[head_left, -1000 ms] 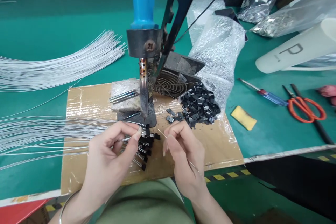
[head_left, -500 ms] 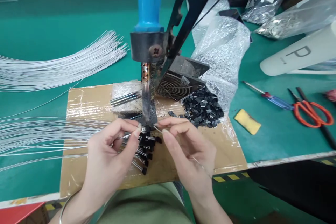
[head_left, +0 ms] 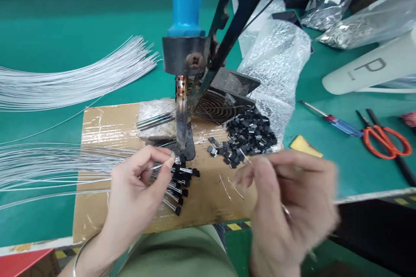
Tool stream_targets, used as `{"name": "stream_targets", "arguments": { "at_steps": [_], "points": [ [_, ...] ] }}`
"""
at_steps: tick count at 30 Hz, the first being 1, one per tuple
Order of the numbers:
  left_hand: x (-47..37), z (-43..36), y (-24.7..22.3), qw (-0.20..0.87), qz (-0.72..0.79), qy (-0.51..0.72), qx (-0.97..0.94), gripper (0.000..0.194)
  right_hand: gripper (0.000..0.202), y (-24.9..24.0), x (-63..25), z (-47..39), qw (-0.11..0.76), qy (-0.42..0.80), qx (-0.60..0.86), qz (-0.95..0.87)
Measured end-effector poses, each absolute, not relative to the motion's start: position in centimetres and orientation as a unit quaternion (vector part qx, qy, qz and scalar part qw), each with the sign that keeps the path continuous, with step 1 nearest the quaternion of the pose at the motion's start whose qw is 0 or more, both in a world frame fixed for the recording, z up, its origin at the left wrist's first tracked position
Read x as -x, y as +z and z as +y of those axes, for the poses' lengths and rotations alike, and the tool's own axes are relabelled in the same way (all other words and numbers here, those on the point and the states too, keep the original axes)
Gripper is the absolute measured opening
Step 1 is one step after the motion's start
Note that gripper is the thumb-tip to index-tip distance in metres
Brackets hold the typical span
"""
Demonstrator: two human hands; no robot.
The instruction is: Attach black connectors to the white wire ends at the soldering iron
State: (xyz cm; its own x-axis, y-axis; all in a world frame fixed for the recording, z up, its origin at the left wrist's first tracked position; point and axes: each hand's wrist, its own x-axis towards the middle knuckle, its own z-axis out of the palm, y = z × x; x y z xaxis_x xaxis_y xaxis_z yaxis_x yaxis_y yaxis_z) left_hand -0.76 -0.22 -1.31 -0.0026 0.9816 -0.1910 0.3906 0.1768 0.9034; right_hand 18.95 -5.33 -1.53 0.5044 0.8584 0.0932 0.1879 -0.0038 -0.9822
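My left hand [head_left: 139, 186] is closed in a pinch on a thin white wire beneath the tip of the soldering iron [head_left: 182, 114]. Whatever is at that wire's end is largely hidden by the fingertips. Below the fingers, black connectors [head_left: 183, 191] cluster on the ends of a bundle of white wires [head_left: 97, 153]. Blurred by motion, my right hand [head_left: 292, 194] holds a thin silvery solder wire [head_left: 246, 156], whose end sticks out past the fingers close to a pile of small black pieces [head_left: 255, 132].
Cardboard [head_left: 107, 127] covers the work spot. Behind the iron is a fan with a round grille [head_left: 216, 108]. More white wires [head_left: 81, 88] lie at left. A yellow sponge [head_left: 305, 146], a screwdriver [head_left: 344, 126], orange-handled scissors [head_left: 388, 140] and a white cup [head_left: 367, 69] are at right.
My right hand has moved away from the iron tip to the right with the solder wire, partly covering the sponge and uncovering thin wire bits on the cardboard. My left hand has barely moved.
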Motion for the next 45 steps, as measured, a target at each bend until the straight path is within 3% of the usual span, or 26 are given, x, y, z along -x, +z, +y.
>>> {"name": "stream_targets", "arguments": {
  "at_steps": [1, 5, 10, 15, 19, 22, 31, 45],
  "points": [
    [0.8, -0.2, -1.3, 0.445, 0.625, 0.329, -0.55, 0.012, 0.005, -2.3, -18.0, -4.8, 0.599, 0.309, 0.634, -0.379],
    [0.7, -0.2, -1.4, 0.457, 0.622, 0.324, -0.547, 0.012, 0.037, -3.9, -15.9, -3.9, 0.594, 0.477, 0.529, -0.375],
    [0.6, 0.0, -1.4, 0.465, 0.61, 0.328, -0.551, 0.011, 0.022, -4.5, -14.9, -4.2, 0.544, 0.57, 0.484, -0.381],
    [0.4, 0.0, -1.1, 0.463, 0.612, 0.341, -0.543, 0.011, 0.01, -5.1, -14.8, -3.8, 0.485, 0.526, 0.545, -0.436],
    [0.2, 0.2, -1.0, 0.466, 0.611, 0.345, -0.539, 0.013, 0.026, -4.6, -15.7, -3.5, 0.461, 0.417, 0.598, -0.507],
    [0.1, 0.2, -0.9, 0.465, 0.608, 0.347, -0.543, 0.013, 0.022, -4.1, -16.2, -3.2, 0.495, 0.386, 0.583, -0.516],
    [0.0, 0.1, -0.7, 0.456, 0.603, 0.351, -0.552, 0.013, 0.022, -3.5, -16.2, -3.2, 0.541, 0.503, 0.517, -0.434],
    [0.3, 0.3, -0.6, 0.431, 0.612, 0.356, -0.559, 0.009, 0.024, -3.6, -15.7, -2.7, 0.566, 0.522, 0.499, -0.397]
  ]
}}
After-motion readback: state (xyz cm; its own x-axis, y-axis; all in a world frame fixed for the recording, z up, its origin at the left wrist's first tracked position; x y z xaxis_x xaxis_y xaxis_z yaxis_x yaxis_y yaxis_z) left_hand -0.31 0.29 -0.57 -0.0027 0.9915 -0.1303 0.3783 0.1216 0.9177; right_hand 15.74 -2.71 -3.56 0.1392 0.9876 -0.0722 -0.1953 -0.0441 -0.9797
